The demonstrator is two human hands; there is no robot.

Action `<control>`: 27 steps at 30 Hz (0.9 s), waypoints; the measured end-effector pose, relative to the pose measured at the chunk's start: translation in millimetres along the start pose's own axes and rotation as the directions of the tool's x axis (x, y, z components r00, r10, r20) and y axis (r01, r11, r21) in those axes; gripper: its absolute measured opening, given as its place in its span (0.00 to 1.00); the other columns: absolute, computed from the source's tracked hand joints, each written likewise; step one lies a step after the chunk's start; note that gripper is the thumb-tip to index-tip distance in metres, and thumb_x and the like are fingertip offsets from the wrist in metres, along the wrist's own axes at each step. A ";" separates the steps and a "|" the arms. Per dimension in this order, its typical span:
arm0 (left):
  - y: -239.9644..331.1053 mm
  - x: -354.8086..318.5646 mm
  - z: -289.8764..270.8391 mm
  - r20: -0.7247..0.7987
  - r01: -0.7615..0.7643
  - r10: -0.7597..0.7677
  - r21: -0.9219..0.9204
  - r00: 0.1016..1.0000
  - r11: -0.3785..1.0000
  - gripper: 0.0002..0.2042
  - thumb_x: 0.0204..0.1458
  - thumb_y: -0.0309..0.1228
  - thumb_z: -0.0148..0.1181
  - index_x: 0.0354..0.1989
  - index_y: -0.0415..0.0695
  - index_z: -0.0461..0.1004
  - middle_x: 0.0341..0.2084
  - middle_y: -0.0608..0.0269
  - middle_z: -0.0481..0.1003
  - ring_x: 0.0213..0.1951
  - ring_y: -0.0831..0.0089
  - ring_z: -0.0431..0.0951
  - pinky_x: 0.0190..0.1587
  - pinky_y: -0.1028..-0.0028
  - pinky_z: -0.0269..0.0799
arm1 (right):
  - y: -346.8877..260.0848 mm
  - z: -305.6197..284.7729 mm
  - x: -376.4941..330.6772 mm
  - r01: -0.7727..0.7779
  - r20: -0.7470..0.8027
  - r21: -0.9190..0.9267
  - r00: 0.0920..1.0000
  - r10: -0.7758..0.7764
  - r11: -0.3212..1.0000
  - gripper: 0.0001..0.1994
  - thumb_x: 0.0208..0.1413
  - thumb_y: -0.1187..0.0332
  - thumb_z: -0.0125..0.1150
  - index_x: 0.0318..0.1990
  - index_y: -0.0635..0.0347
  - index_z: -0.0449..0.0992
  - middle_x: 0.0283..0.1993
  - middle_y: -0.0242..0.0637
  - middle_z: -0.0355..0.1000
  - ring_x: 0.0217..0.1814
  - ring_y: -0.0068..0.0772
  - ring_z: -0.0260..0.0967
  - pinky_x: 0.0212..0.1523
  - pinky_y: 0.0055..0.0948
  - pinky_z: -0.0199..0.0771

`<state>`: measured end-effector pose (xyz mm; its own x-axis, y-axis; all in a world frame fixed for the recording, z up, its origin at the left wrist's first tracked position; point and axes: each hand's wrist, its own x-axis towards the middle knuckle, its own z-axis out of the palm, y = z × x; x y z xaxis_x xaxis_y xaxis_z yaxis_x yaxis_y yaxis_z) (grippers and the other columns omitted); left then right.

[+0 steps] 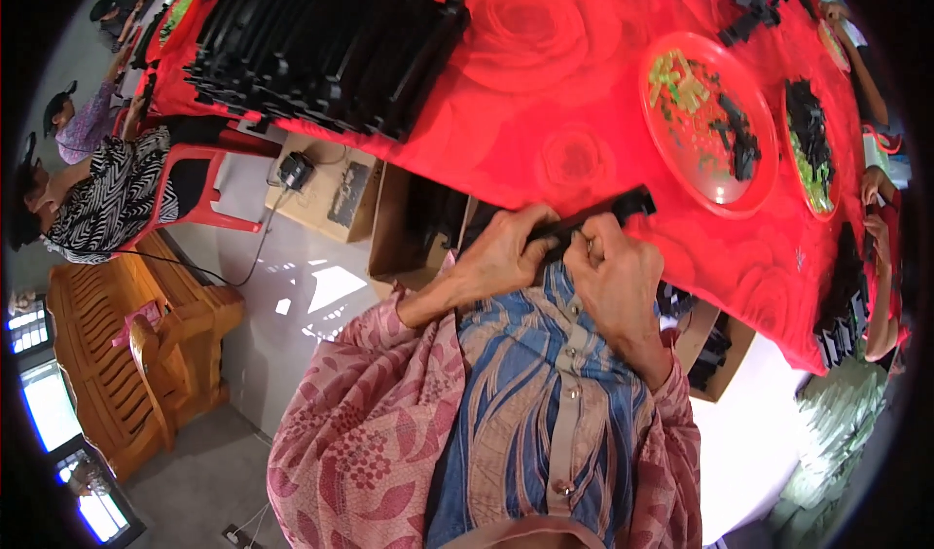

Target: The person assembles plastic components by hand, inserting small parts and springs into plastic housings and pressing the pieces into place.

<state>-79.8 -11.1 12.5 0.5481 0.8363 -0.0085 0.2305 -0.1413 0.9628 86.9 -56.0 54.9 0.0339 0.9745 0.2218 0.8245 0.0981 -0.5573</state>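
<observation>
A long black plastic strip (623,207) lies along the near edge of the red rose-patterned table (545,92), and both hands hold it. My left hand (501,252) grips its left part with the fingers curled over it. My right hand (613,267) pinches the strip near its middle; whether a small part sits under the fingertips is hidden. Both hands are close against my chest, above a blue patterned shirt.
A big stack of black strips (321,43) fills the table's far left. Two red plates (710,126) (812,145) hold small green and black parts. Cardboard boxes (321,184) stand under the table. Another person's arm (880,247) works at right; seated people (107,194) and a wooden bench (136,345) at left.
</observation>
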 end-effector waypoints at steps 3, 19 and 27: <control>-0.1 0.9 -0.4 0.000 0.068 -0.068 -0.068 0.998 0.995 0.10 0.54 0.23 0.58 0.43 0.33 0.72 0.30 0.41 0.75 0.32 0.54 0.78 0.37 0.66 0.72 | -0.7 -3.5 4.9 -0.005 0.017 0.022 1.000 0.004 1.000 0.06 0.50 0.71 0.63 0.28 0.58 0.70 0.19 0.44 0.71 0.19 0.49 0.71 0.19 0.45 0.66; 3.9 -2.7 -6.6 0.079 0.181 -0.174 -0.083 0.981 0.980 0.07 0.56 0.23 0.58 0.40 0.33 0.72 0.23 0.59 0.72 0.28 0.77 0.68 0.33 0.72 0.66 | 16.1 -27.7 14.3 -0.280 -0.017 0.494 0.943 0.331 0.823 0.17 0.64 0.62 0.57 0.49 0.70 0.71 0.28 0.44 0.71 0.29 0.35 0.69 0.33 0.30 0.68; 9.3 -0.5 -7.0 0.136 0.124 -0.115 -0.055 0.984 0.991 0.09 0.56 0.26 0.59 0.40 0.32 0.73 0.23 0.52 0.73 0.28 0.73 0.73 0.34 0.68 0.68 | 17.0 -29.1 13.8 -0.322 -0.011 0.432 0.932 0.362 0.842 0.13 0.65 0.63 0.55 0.39 0.67 0.72 0.20 0.41 0.65 0.20 0.32 0.61 0.24 0.33 0.62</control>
<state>-83.6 -9.2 23.4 0.6223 0.7670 -0.1563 0.2521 -0.0073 0.9677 117.8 -46.8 71.8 0.3363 0.9417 0.0134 0.4399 -0.1445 -0.8863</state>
